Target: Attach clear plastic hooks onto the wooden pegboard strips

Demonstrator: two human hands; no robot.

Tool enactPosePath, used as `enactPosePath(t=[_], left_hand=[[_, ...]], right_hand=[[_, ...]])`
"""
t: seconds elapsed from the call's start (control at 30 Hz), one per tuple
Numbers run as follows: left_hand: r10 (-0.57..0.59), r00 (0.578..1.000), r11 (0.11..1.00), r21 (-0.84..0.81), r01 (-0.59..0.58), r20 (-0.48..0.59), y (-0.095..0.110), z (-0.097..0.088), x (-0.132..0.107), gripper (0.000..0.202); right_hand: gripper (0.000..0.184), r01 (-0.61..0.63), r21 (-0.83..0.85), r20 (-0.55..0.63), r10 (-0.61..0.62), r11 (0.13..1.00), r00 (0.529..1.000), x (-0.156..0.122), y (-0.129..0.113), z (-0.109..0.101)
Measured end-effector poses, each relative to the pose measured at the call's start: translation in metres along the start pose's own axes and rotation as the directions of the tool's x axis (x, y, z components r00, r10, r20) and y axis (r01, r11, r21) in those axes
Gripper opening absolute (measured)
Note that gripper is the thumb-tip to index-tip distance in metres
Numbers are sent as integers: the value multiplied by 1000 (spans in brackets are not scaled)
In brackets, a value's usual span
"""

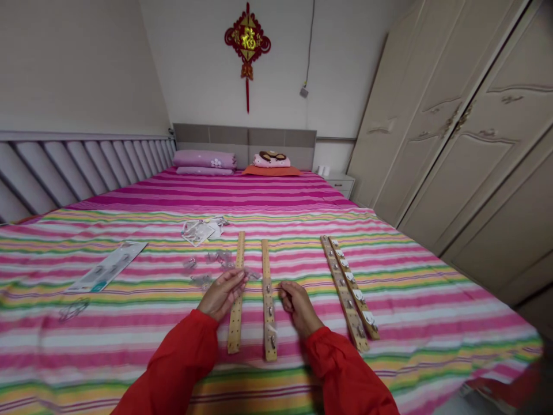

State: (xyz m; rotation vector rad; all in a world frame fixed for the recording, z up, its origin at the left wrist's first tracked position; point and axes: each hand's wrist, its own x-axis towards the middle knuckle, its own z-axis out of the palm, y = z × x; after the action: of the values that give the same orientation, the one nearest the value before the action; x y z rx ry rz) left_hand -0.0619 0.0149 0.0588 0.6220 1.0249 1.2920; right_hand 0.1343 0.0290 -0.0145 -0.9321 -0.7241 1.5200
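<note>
My left hand (223, 294) is pinched shut on a small clear plastic piece (252, 274), above a bare wooden strip (235, 323) with holes along it. Just right of that lies a second wooden strip (266, 268), with several small metal hooks (270, 311) on its nearer half. Beside this strip's right edge is my right hand (298, 305), its fingers curled together; what they hold, if anything, is too small to make out. Several loose clear pieces with metal parts (222, 258) lie on the striped cloth left of the strips.
Two more wooden strips lie at right, one with metal hooks (341, 282), the other with white round pieces (358, 295). At left are a long clear package (108, 268) and a thin wire-like tangle (74, 309). Crumpled packaging (203, 229) lies farther back on the bed.
</note>
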Motion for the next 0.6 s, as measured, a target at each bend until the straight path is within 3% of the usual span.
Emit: enactPosePath(t=[0.1,0.2,0.27,0.37,0.5,0.6], left_hand=[[75,985,982,158,-100,158,-4,8,-8,22],[145,927,912,316,-260,345,-4,14,-15,24],[132,891,880,363,-307,434,-2,17,-18,22],[54,859,862,411,-298,509,1,18,-20,21],[-17,808,840,447,-307,588,3,19,-16,20],[-30,806,831,462,-308,592,2,18,-12,18]], right_hand=[[27,-12,10,71,11,1000,997,-8,-11,5],[32,-28,2,157,27,1000,987,-15,-21,9],[36,-36,-15,208,38,999,977,-19,-26,11],[39,-47,-63,268,62,997,962,-25,-32,14],[29,-70,-114,330,104,991,938,-31,-37,14],[21,-103,-126,364,142,987,921,-33,-40,11]])
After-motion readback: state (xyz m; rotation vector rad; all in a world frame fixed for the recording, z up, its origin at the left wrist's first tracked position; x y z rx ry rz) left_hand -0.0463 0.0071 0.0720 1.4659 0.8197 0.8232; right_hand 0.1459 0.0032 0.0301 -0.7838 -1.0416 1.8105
